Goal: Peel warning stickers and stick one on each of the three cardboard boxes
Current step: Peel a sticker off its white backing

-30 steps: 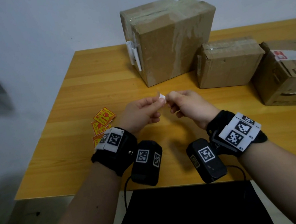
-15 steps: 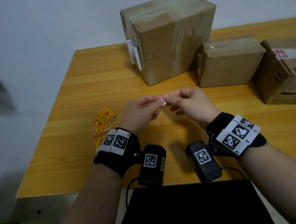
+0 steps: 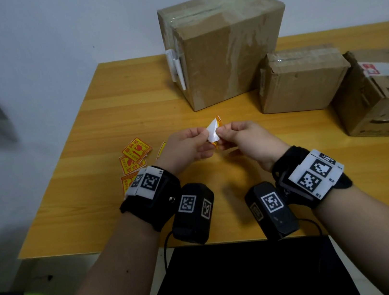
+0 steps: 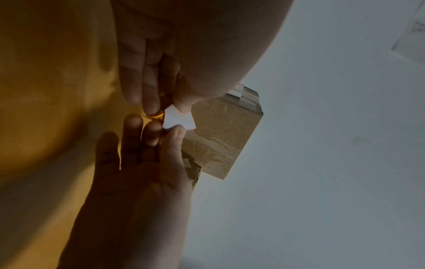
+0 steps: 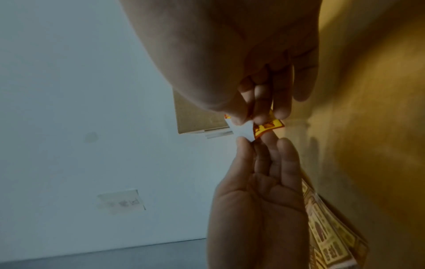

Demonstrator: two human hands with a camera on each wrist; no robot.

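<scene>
Three cardboard boxes stand along the far side of the desk (image 3: 131, 101): the tall box (image 3: 229, 48) at upper centre of the head view, the low box (image 3: 302, 80) to its right, and the taped box (image 3: 383, 99) at the right edge, which bears red-and-white tape; none shows a yellow label on the faces that can be seen. Both hands meet at the middle of the frame, above the desk and in front of the tall box. The left hand (image 3: 185, 146) pinches one edge of the warning sticker (image 3: 214, 130) between thumb and fingertips, and the right hand (image 3: 242, 137) pinches the opposite edge the same way, the other fingers of each loosely curled. The right wrist view shows the white backing turned toward the wall and a yellow-and-red printed corner curling away from it toward the desk, so the peel looks begun but not finished. The spare stickers (image 3: 134, 156) lie fanned on the desk just left of the left hand. From the held sticker the tall box lies straight ahead and nearest, while the other two sit further right, closer to the right hand, which suggests that hand carries the freed label forward.
</scene>
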